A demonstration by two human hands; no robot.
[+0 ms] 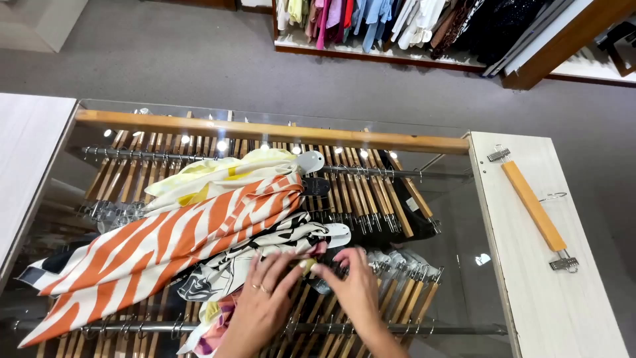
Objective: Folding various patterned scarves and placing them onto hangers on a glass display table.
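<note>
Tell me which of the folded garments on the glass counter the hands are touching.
The black-and-white patterned garment, nearest the person. Both the left hand and right hand rest on it, while the orange striped garment and yellow garment lie farther away.
</note>
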